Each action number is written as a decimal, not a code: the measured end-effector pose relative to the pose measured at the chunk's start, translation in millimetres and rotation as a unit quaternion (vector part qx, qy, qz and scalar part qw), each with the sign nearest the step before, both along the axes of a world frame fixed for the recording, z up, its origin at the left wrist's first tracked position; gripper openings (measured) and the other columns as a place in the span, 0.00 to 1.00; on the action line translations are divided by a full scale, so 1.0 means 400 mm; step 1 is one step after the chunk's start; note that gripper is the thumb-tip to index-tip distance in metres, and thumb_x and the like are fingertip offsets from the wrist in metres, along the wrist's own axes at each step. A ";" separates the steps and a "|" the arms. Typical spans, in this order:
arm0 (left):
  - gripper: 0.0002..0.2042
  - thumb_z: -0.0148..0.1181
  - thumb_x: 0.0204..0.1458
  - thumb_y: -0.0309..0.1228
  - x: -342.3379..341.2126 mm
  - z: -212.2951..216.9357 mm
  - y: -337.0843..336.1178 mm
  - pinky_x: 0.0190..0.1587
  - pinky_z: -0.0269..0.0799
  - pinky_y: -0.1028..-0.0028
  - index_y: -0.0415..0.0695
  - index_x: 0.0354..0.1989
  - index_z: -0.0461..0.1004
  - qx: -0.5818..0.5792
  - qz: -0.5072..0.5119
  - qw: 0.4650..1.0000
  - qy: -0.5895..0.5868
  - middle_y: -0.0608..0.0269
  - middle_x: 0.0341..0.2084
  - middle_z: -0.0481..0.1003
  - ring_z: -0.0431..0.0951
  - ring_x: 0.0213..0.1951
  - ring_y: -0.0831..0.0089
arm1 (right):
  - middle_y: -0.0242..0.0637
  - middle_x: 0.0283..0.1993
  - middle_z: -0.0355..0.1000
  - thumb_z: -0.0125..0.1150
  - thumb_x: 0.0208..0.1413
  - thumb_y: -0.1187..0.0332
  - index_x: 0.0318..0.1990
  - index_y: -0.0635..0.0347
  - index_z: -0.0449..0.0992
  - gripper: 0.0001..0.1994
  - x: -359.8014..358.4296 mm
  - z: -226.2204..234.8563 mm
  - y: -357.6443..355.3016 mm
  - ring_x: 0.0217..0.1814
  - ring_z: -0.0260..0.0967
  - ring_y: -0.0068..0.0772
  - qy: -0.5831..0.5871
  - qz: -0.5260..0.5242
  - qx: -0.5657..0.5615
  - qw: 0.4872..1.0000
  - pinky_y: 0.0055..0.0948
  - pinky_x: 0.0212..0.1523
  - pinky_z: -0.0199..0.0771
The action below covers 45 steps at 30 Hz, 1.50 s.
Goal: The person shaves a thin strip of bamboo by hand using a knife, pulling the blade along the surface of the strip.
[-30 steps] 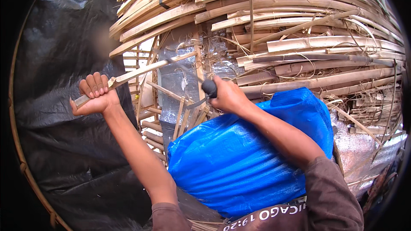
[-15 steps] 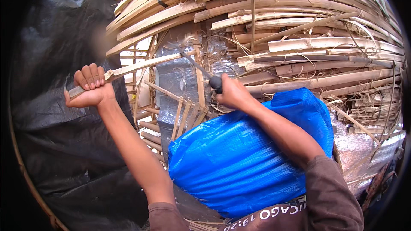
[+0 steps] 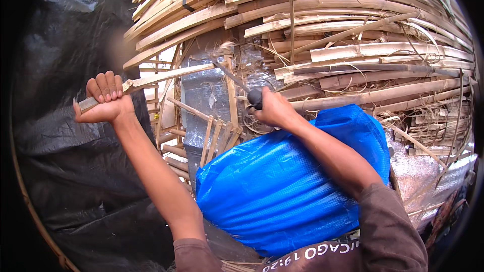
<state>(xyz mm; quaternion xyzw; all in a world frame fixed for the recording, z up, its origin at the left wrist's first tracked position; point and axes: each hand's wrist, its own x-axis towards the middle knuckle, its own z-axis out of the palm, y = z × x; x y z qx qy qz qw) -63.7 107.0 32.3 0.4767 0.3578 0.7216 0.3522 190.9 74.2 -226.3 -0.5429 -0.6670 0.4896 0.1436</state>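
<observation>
The left hand [image 3: 105, 103], at the left of the frame, is clenched around the near end of a pale split bamboo strip [image 3: 166, 76], fingers curled over the top and thumb beneath. At centre frame the right hand [image 3: 275, 108] is closed on the dark rounded handle of a knife [image 3: 241, 86], whose thin blade runs up and to the left toward the strip's far end. The strip lies at centre left, its long axis running from the left fist at lower left up to the right, where its far end points into the woven wall just above the silvery foil sheet [image 3: 206, 95]. It sits nearly level, tilted slightly upward toward the centre of the frame. Whether the blade tip touches the strip or only the lashings beside it cannot be made out. Judging by the scene, the work is part way along: the strip seems drawn partly free but remains lodged at its far end among the stacked bamboo slats [image 3: 353, 35] filling the upper right. Splintered short pieces stand below the foil, suggesting some clearing is done. A blue tarpaulin bundle [image 3: 282, 181] fills the lower centre beneath the right forearm, and black plastic sheeting [image 3: 60, 171] covers the left side
</observation>
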 end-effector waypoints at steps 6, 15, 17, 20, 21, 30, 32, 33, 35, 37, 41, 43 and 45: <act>0.25 0.38 0.44 0.58 0.027 -0.005 0.004 0.13 0.42 0.81 0.52 0.08 0.50 0.008 0.024 1.000 -0.008 0.70 0.06 0.50 0.48 0.10 0.79 | 0.65 0.35 0.74 0.62 0.45 0.63 0.45 0.71 0.68 0.23 -0.003 0.096 0.018 0.42 0.74 0.64 0.060 0.025 0.001 0.998 0.52 0.46 0.72; 0.25 0.40 0.42 0.59 0.005 -0.012 -0.021 0.13 0.42 0.81 0.52 0.08 0.50 0.007 0.041 0.999 -0.020 0.71 0.06 0.50 0.48 0.10 0.79 | 0.66 0.34 0.74 0.65 0.44 0.65 0.44 0.71 0.65 0.23 -0.007 -0.011 -0.016 0.41 0.73 0.67 0.046 -0.012 0.018 0.999 0.53 0.43 0.74; 0.25 0.41 0.43 0.59 -0.018 -0.014 -0.033 0.13 0.42 0.81 0.52 0.08 0.50 0.010 0.027 0.999 -0.014 0.71 0.06 0.50 0.48 0.10 0.80 | 0.66 0.36 0.74 0.63 0.45 0.65 0.45 0.74 0.65 0.24 0.024 -0.041 0.006 0.42 0.74 0.66 0.004 0.013 0.028 1.000 0.52 0.45 0.74; 0.23 0.41 0.42 0.56 0.003 -0.019 -0.025 0.14 0.43 0.81 0.52 0.08 0.50 0.007 0.010 1.000 -0.009 0.71 0.06 0.50 0.48 0.11 0.80 | 0.66 0.37 0.74 0.62 0.46 0.63 0.46 0.75 0.65 0.25 -0.011 0.055 0.030 0.42 0.74 0.65 0.028 0.020 -0.021 0.999 0.51 0.46 0.73; 0.22 0.42 0.41 0.54 0.003 -0.017 -0.014 0.14 0.43 0.81 0.52 0.08 0.50 0.009 -0.004 1.000 -0.008 0.71 0.06 0.50 0.49 0.11 0.80 | 0.66 0.35 0.74 0.61 0.47 0.62 0.46 0.73 0.66 0.24 -0.010 0.081 0.024 0.41 0.74 0.65 0.047 0.017 -0.010 0.999 0.52 0.46 0.72; 0.24 0.40 0.43 0.57 -0.003 -0.008 -0.015 0.13 0.42 0.81 0.52 0.08 0.50 0.008 0.005 1.000 -0.010 0.71 0.06 0.50 0.48 0.11 0.79 | 0.64 0.37 0.75 0.66 0.45 0.61 0.48 0.71 0.66 0.27 0.035 -0.012 -0.005 0.43 0.74 0.64 0.039 0.025 0.010 0.999 0.51 0.46 0.74; 0.24 0.41 0.43 0.57 -0.007 -0.015 -0.011 0.14 0.43 0.81 0.52 0.08 0.50 0.006 0.003 1.000 -0.013 0.71 0.06 0.50 0.48 0.11 0.79 | 0.64 0.40 0.75 0.66 0.45 0.61 0.47 0.75 0.67 0.27 0.041 -0.030 0.013 0.45 0.75 0.62 -0.013 0.014 -0.040 0.999 0.49 0.49 0.74; 0.23 0.42 0.42 0.56 0.001 -0.019 -0.017 0.14 0.44 0.81 0.52 0.08 0.50 0.006 -0.001 1.000 -0.010 0.71 0.06 0.50 0.48 0.11 0.80 | 0.66 0.39 0.75 0.66 0.44 0.61 0.45 0.76 0.68 0.27 0.027 -0.012 0.016 0.45 0.75 0.62 0.016 0.004 -0.022 1.000 0.49 0.49 0.74; 0.23 0.42 0.41 0.55 0.003 -0.013 -0.033 0.14 0.44 0.81 0.52 0.08 0.50 0.007 -0.003 1.000 -0.005 0.71 0.06 0.50 0.49 0.11 0.80 | 0.65 0.37 0.75 0.66 0.44 0.61 0.43 0.73 0.69 0.24 0.008 0.053 0.022 0.44 0.74 0.63 0.036 0.003 -0.023 0.999 0.50 0.48 0.74; 0.23 0.42 0.41 0.55 -0.006 -0.018 -0.039 0.14 0.44 0.81 0.52 0.08 0.50 0.008 -0.007 1.000 -0.002 0.71 0.06 0.50 0.49 0.12 0.80 | 0.64 0.36 0.75 0.65 0.44 0.61 0.43 0.70 0.69 0.23 -0.001 0.119 0.010 0.43 0.74 0.64 0.083 0.024 0.001 0.996 0.51 0.47 0.74; 0.24 0.41 0.43 0.57 -0.037 -0.032 -0.051 0.14 0.43 0.82 0.52 0.08 0.50 0.016 -0.009 1.000 -0.026 0.71 0.06 0.50 0.48 0.11 0.80 | 0.62 0.35 0.75 0.66 0.43 0.61 0.43 0.66 0.68 0.23 -0.003 0.174 -0.008 0.42 0.73 0.65 0.140 0.064 0.027 0.988 0.52 0.45 0.73; 0.23 0.42 0.42 0.55 -0.042 -0.029 -0.056 0.14 0.44 0.82 0.53 0.08 0.49 0.013 -0.010 0.999 -0.028 0.71 0.06 0.50 0.49 0.11 0.80 | 0.61 0.36 0.75 0.67 0.43 0.61 0.44 0.67 0.68 0.24 -0.013 0.078 -0.012 0.42 0.73 0.65 0.113 0.029 0.032 0.993 0.52 0.46 0.74; 0.22 0.42 0.41 0.55 -0.058 -0.038 -0.062 0.14 0.44 0.82 0.53 0.08 0.49 0.011 -0.008 0.999 -0.029 0.71 0.06 0.50 0.49 0.11 0.80 | 0.62 0.37 0.75 0.66 0.43 0.62 0.45 0.68 0.69 0.24 0.004 -0.012 0.001 0.44 0.74 0.62 0.014 -0.001 0.010 1.000 0.50 0.45 0.73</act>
